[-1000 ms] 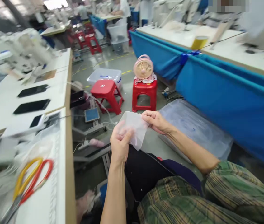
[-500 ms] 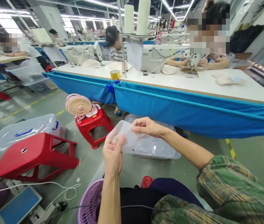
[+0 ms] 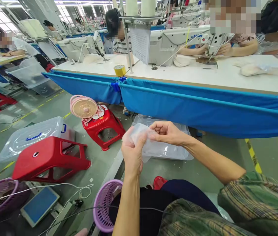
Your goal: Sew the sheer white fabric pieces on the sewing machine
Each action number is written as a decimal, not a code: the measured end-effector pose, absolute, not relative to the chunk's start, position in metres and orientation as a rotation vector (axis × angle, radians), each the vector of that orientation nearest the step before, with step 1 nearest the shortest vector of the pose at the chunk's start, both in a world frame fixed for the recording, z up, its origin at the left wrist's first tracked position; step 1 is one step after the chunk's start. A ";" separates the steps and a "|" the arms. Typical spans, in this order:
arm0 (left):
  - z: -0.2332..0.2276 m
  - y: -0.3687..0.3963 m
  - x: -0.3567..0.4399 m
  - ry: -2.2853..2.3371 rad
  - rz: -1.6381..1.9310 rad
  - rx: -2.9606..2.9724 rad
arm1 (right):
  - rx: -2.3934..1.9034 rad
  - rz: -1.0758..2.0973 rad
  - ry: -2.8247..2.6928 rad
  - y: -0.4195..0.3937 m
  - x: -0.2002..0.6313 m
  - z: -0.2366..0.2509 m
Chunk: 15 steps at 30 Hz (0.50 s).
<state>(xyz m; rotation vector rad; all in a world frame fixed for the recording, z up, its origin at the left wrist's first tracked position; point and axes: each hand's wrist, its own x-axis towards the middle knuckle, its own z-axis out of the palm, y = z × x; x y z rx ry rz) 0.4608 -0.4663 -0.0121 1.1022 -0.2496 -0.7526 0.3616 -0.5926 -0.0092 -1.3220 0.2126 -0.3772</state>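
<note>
While no writing is legible, a thin translucent white fabric piece (image 3: 139, 136) is pinched between left hand (image 3: 132, 154) and right hand (image 3: 168, 132), in front of the blue-skirted white worktable (image 3: 203, 85).

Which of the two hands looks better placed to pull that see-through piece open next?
Probably the right hand: its fingertips pinch the upper edge of the translucent piece, free to draw it away. The left hand grips the piece from below with the thumb on top, acting as the anchor.

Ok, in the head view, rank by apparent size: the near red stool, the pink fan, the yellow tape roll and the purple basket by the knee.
1. Red stool, though nearness enlarges it
2. Purple basket, partly hidden
3. Pink fan
4. Tape roll, farthest
</note>
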 end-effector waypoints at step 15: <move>-0.070 -0.468 0.433 -0.483 -0.758 1.454 | -1.225 -0.878 0.733 -0.770 0.267 0.015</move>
